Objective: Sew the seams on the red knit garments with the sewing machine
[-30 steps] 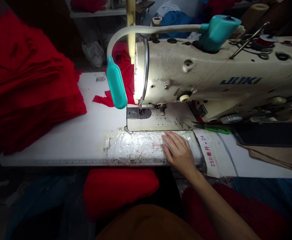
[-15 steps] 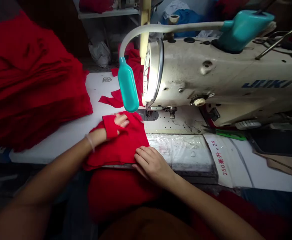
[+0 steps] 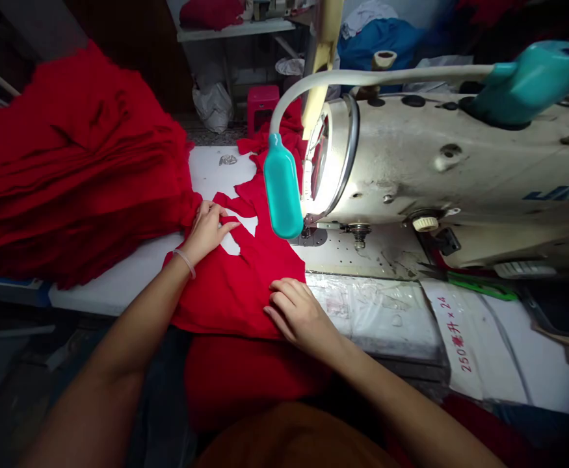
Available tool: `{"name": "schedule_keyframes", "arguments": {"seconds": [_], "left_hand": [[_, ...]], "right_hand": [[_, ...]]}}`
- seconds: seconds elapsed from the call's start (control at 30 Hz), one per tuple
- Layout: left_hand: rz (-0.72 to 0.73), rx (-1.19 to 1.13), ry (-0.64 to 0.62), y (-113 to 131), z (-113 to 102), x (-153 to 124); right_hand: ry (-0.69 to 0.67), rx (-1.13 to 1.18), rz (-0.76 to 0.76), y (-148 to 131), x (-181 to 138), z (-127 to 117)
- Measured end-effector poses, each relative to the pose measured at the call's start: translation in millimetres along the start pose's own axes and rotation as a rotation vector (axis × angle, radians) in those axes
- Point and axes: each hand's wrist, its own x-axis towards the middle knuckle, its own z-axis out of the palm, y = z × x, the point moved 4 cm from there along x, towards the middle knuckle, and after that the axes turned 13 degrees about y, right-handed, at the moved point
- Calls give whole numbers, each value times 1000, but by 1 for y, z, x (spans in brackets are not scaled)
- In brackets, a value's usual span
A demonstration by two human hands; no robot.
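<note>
I judge this as positioning: the flat red fabric piece [image 3: 225, 296] lies beneath and between the left hand [image 3: 209, 229], half-open with thumb apart, and the right hand [image 3: 298, 313], loosely curled; I cannot tell whether either grips. Next seems to call for guiding it toward the cream metal sewing machine [image 3: 386, 156] ahead of the right hand.

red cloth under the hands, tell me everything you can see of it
The red cloth is plain, bright red and looks like soft, thin fabric. It lies mostly flat, lightly creased, on the white table, to the near left of the sewing machine. Its near edge runs along the table's front; gaps at its far side bare the tabletop. The left hand lies over its far left part; the right hand rests on its right side. Its far boundary is unclear.
</note>
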Motion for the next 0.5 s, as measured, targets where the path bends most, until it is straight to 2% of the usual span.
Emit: {"name": "schedule_keyframes", "arguments": {"seconds": [0.1, 0.17, 0.2, 0.27, 0.3, 0.33, 0.4, 0.47, 0.5], "left_hand": [[-41, -125, 67, 5, -26, -6], [-63, -386, -84, 22, -48, -16], [-32, -562, -293, 36, -56, -25], [182, -823, -866, 71, -65, -55], [226, -855, -1000, 83, -65, -67], [174, -840, -901, 89, -61, -70], [108, -653, -558, 93, -44, -71], [223, -457, -488, 95, -21, -80], [300, -367, -522, 94, -11, -86]], "right_hand": [[14, 52, 47, 0, -1, -2], [89, 18, 118, 3, 0, -6], [127, -39, 152, 6, 1, -7], [158, -210, 138, 10, 4, -5], [144, -291, 82, 10, 7, -3], [123, -343, 5, 9, 11, -1], [87, -334, -146, 5, 18, 0], [-11, -150, -224, -2, 22, -11], [-93, -22, -227, -6, 21, -21]]}}
